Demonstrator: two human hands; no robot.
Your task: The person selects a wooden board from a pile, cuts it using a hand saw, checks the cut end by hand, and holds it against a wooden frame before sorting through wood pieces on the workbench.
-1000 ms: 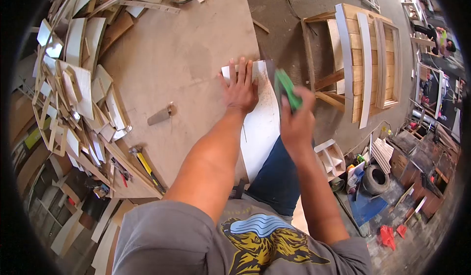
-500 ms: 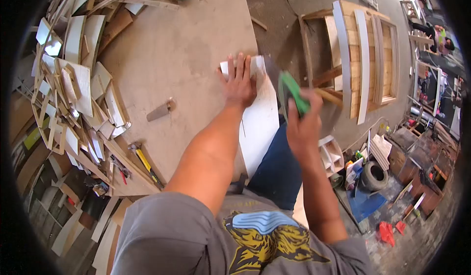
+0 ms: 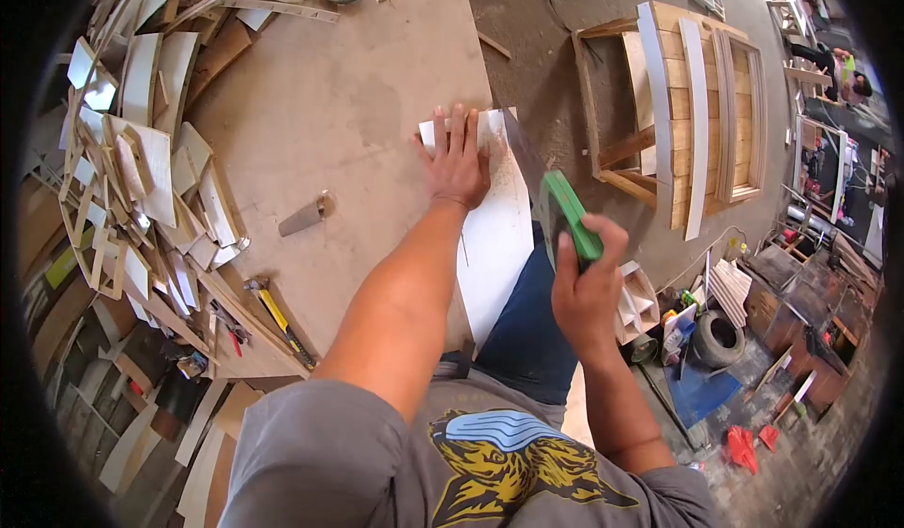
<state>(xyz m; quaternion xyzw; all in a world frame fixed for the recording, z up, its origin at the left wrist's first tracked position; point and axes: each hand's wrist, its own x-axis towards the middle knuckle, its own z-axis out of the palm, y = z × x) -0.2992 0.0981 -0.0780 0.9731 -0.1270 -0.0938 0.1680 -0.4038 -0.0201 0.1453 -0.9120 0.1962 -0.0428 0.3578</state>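
Note:
My left hand (image 3: 458, 165) lies flat with fingers spread on a white board (image 3: 499, 236), pressing it against the wooden tabletop (image 3: 377, 85). The board sticks out past the table's right edge, over my thigh. In my right hand (image 3: 586, 292) is a handsaw (image 3: 571, 215) with a green handle, my fingers wrapped round the grip. Its blade points up and left and meets the board's right edge near the far end. Sawdust is scattered on the board close to my left fingers.
A short loose blade (image 3: 303, 217) and a hammer (image 3: 281, 316) with a yellow handle lie on the tabletop. Scrap wood (image 3: 141, 170) is heaped along the left. A wooden frame piece (image 3: 697, 113) stands on the floor to the right, with a tire (image 3: 719, 338) nearer me.
My right hand has drawn the handsaw back toward my body, lower in view. My left hand stays in place on the board.

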